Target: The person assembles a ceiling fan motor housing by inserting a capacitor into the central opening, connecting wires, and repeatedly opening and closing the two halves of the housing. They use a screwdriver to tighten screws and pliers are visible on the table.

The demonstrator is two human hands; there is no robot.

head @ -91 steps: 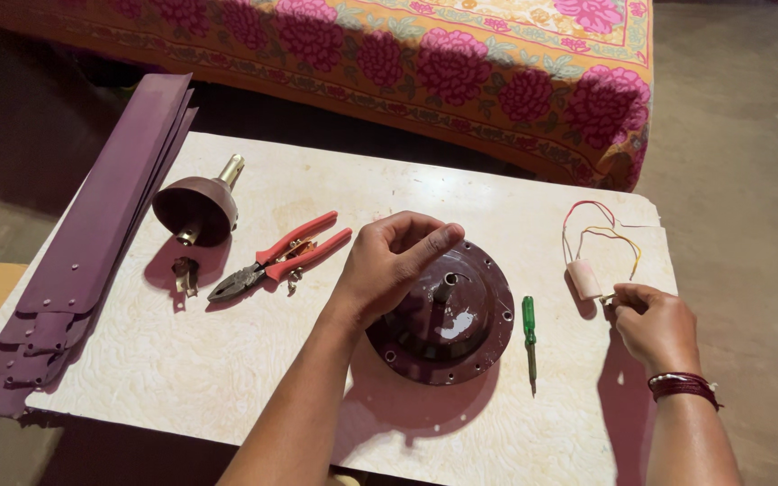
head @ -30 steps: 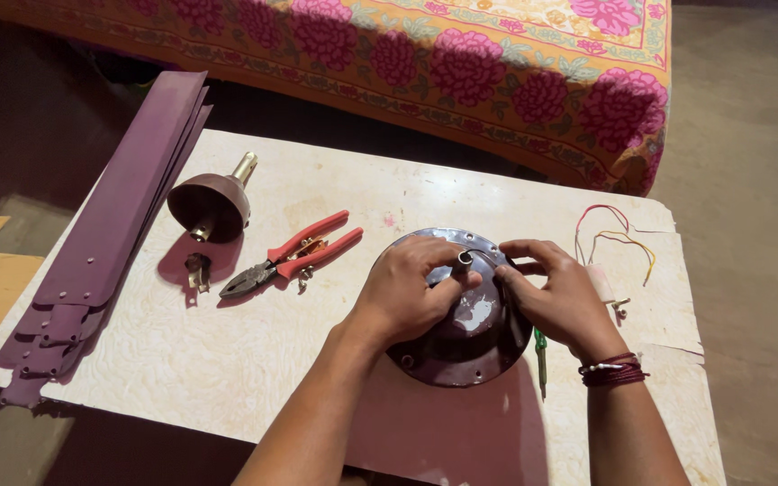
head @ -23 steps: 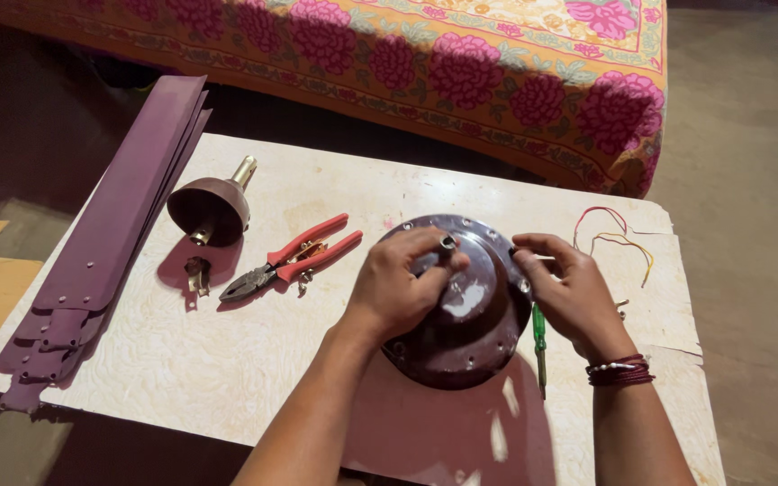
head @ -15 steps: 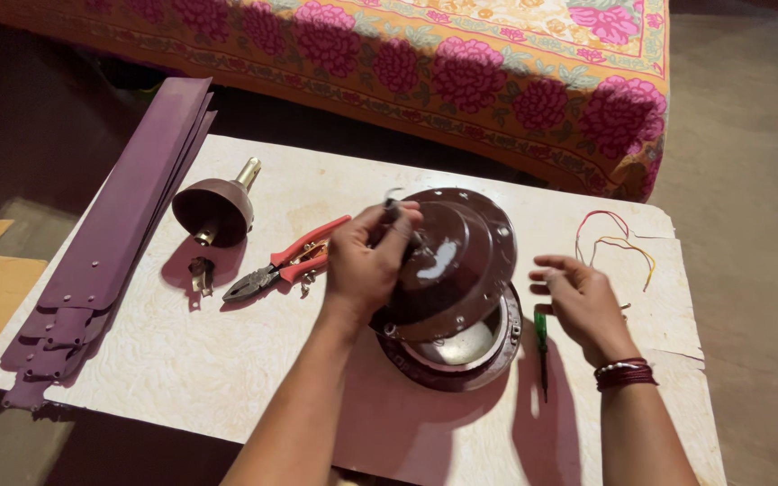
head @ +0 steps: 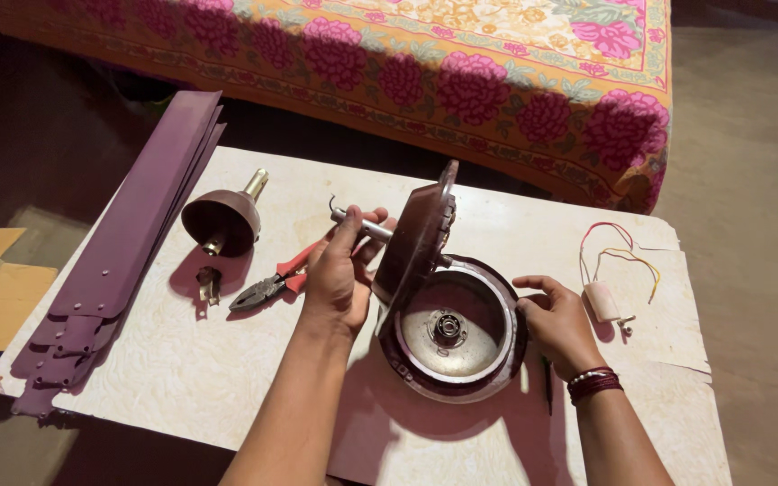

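A maroon ceiling-fan motor lies opened on the white board point(head: 137, 360). Its lower housing point(head: 454, 335) sits flat, showing a silver inside with a bearing at the centre. My left hand point(head: 339, 270) grips the metal shaft point(head: 362, 225) of the upper cover point(head: 416, 236), which is tilted up on edge above the housing's left side. My right hand point(head: 558, 322) rests against the right rim of the lower housing, fingers bent on it. A dark bangle is on that wrist.
Red-handled pliers point(head: 272, 281) lie left of my left hand. A maroon canopy cup with a brass rod point(head: 223, 219) and a stack of maroon fan blades point(head: 128, 243) are further left. A capacitor with coloured wires point(head: 607, 292) lies right. A flowered bedspread point(head: 461, 72) is behind.
My left hand has lifted the upper cover by its shaft from nearly flat to standing on edge, exposing the inside. My right hand went from beside the motor to its right rim.
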